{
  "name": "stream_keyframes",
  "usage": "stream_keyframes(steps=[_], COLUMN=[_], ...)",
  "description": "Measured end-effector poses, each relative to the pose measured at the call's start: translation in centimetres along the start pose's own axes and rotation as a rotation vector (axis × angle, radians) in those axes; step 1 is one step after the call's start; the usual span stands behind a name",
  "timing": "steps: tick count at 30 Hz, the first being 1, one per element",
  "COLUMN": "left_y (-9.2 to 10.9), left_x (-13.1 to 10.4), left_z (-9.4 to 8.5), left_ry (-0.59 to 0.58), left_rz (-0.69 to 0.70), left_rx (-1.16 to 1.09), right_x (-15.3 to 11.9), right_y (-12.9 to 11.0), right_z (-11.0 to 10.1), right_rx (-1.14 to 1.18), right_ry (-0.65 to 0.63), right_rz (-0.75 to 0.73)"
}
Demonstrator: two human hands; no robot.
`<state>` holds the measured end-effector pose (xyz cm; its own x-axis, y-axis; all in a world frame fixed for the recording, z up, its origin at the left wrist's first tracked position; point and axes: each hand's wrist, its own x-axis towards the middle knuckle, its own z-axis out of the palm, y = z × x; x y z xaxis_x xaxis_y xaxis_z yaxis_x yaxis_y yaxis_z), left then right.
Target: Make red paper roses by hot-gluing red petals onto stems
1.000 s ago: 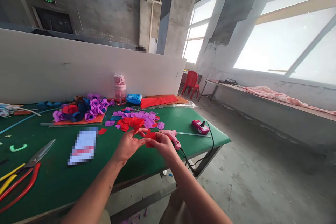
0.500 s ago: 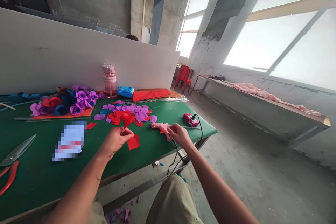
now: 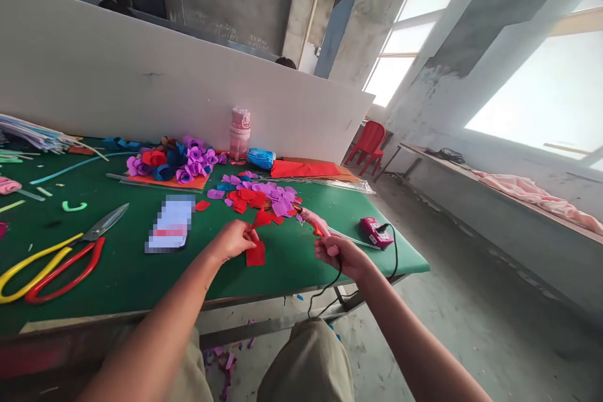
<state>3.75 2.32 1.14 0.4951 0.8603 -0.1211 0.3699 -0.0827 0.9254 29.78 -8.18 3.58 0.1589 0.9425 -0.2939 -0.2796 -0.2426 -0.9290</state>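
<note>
My left hand (image 3: 237, 240) pinches a red crepe-paper petal (image 3: 262, 219) between thumb and fingertips. A second red piece (image 3: 255, 254) shows just below those fingers; whether it is also held or lies on the table I cannot tell. My right hand (image 3: 346, 255) is wrapped round the handle of a pink hot glue gun (image 3: 315, 222), its nozzle pointing up and left towards the loose petals. Beyond both hands spreads a heap of purple petals (image 3: 282, 201) and red petals (image 3: 247, 198).
Finished paper flowers (image 3: 195, 163) lie at the back, near a pink bottle (image 3: 240, 135). A phone (image 3: 170, 224) and large scissors (image 3: 89, 235) are on the left. A magenta power box (image 3: 377, 233) with a black cord sits near the table's right end (image 3: 405, 260).
My right hand has closed round the glue gun's handle and tilted it off the table. My left hand still holds the red petal. The view has swung left, bringing the whole scissors in.
</note>
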Motion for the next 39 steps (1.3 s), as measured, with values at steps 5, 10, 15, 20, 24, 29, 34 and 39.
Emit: stream_keyframes(steps=[5,10,15,20,24,29,34,39], left_y=[-0.1,-0.2,-0.2,-0.1,0.0,0.0,0.2,0.4], left_x=[-0.2,-0.3,-0.4,-0.5,-0.4,-0.4,-0.6,-0.6], left_z=[0.0,0.1,0.0,0.1,0.3,0.4,0.3,0.3], left_ry=[0.021,0.143,0.201,0.202,0.188,0.175,0.168,0.146], left_rz=[-0.008,-0.011,-0.023,-0.029,-0.033,-0.012,-0.024,-0.046], left_rx=[0.108,0.165,0.234,0.299,0.383,0.430,0.429,0.471], right_x=[-0.9,-2.7,-5.0,-5.7,-5.3,-4.8,-4.6,-4.5], right_y=[1.8,2.3,0.3,-0.1,0.4,0.3,0.4,0.6], right_z=[2.0,4.4,5.7,6.7,7.6,8.1,8.1,8.2], right_rx=[0.202,0.027,-0.344,-0.620,-0.727,-0.828,-0.929,-0.993], right_ry=[-0.137,-0.166,-0.161,-0.180,-0.220,-0.216,-0.235,-0.237], right_rz=[0.109,0.005,-0.072,-0.138,-0.183,-0.276,-0.337,-0.337])
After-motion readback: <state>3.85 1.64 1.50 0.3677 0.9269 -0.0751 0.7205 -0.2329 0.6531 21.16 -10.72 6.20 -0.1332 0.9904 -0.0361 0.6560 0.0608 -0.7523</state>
